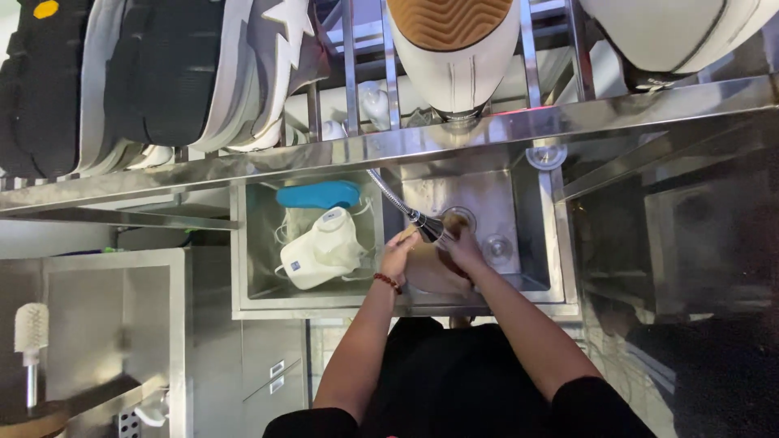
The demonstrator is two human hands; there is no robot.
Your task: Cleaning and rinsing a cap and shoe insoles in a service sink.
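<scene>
both hands over steel sink (pixel 535 243), centre frame. left hand (pixel 398 255) clamped on tan shoe (pixel 430 272); right hand (pixel 462 247) closed on its other side, at 3 o'clock. spray nozzle (pixel 426 225) at 12 o'clock, touching the shoe. white shoe (pixel 320 251) and blue insole (pixel 318 195) at 9 o'clock.

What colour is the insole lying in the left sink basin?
Bright blue insole, behind the white shoe; head view.

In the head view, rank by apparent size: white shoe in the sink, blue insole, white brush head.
1. White shoe
2. Blue insole
3. Brush head; it sits nearer the camera, so its true size is unsure.
</scene>
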